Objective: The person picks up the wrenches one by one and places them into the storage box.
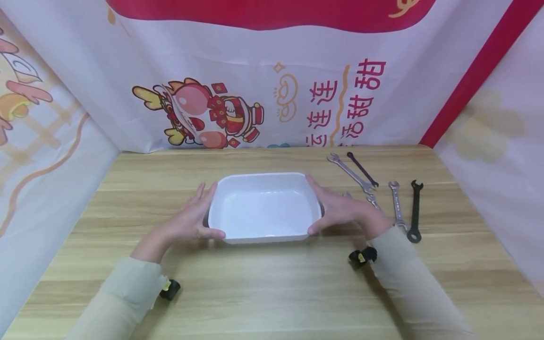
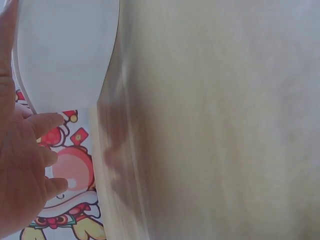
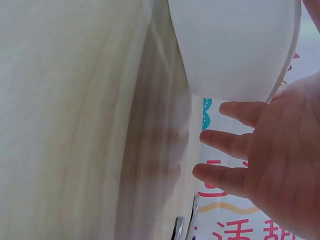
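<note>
A white rectangular baking dish (image 1: 267,212) is held level in the middle, its inside bare in the head view. My left hand (image 1: 192,221) grips its left end, thumb at the front corner and index finger toward the back corner. At the other end my right hand (image 1: 342,208) grips it the same way. In the left wrist view, the other fingers of the left hand (image 2: 22,170) extend past the dish wall (image 2: 65,60). The right wrist view shows similarly spread fingers beside the dish (image 3: 235,50). Shadows lie beneath it; whether it touches the table cannot be told.
Several wrenches lie on the wooden table (image 1: 272,293) at the right: a silver one (image 1: 349,171), a small dark one (image 1: 362,169), another silver one (image 1: 396,203) and a black one (image 1: 415,212). More silver wrench ends (image 1: 373,202) show partly behind the right arm. Printed cloth (image 1: 255,56) hangs behind.
</note>
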Available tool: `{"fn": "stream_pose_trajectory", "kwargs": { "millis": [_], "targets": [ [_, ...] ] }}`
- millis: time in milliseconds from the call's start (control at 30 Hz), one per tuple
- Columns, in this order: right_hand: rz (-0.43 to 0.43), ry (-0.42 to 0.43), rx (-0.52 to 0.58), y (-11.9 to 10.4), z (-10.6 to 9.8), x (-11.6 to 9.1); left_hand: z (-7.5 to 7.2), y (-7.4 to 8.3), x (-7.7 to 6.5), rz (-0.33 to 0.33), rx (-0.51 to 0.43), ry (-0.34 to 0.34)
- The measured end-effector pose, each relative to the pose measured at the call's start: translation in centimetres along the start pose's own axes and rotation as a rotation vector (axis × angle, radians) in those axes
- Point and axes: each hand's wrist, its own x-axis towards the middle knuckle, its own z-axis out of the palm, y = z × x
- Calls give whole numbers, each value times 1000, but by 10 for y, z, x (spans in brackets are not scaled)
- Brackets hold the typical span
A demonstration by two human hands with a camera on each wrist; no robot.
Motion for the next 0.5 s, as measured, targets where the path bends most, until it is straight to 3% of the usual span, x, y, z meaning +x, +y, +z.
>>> {"fn": "stream_pose_trajectory", "kwargs": {
  "millis": [333, 500],
  "targets": [
    [58, 27, 11, -1, -1, 12, -12, -10, 17, 51, -8, -13],
    [45, 42, 35, -1, 1, 13, -20, -8, 16, 90, 27, -23]
  ]
}}
